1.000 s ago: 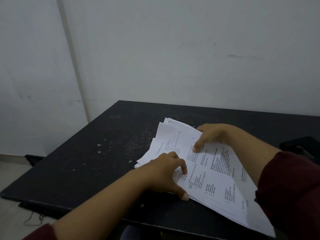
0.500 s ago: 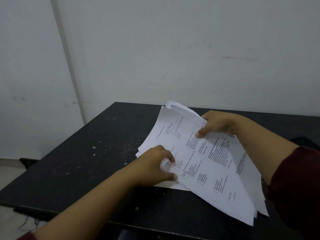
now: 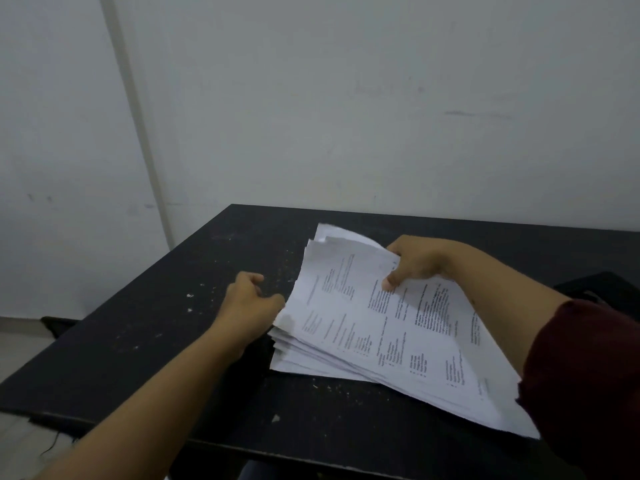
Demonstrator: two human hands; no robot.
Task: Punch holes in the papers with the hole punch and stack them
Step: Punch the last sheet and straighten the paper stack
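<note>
Since a moment ago the right hand (image 3: pixel 414 263) has gathered the papers (image 3: pixel 374 327) toward four o'clock on the table (image 3: pixel 166 306) and pinches their far edge, while the left hand (image 3: pixel 251 303) — fingers loosely curled — has slid to their nine-o'clock edge, squaring before punching, I judge.

We see dim, flat, greyish light, soft shadow under the papers (image 3: pixel 374 327), slight blur, and wide-angle bending near the wall (image 3: pixel 346 98)

Stack of papers (image 3: pixel 349 327) lying on table (image 3: pixel 145 327), right of centre. Left hand (image 3: pixel 251 303) at stack's left edge; right hand (image 3: pixel 415 263) gripping far edge. Wall (image 3: pixel 346 98) behind table.
</note>
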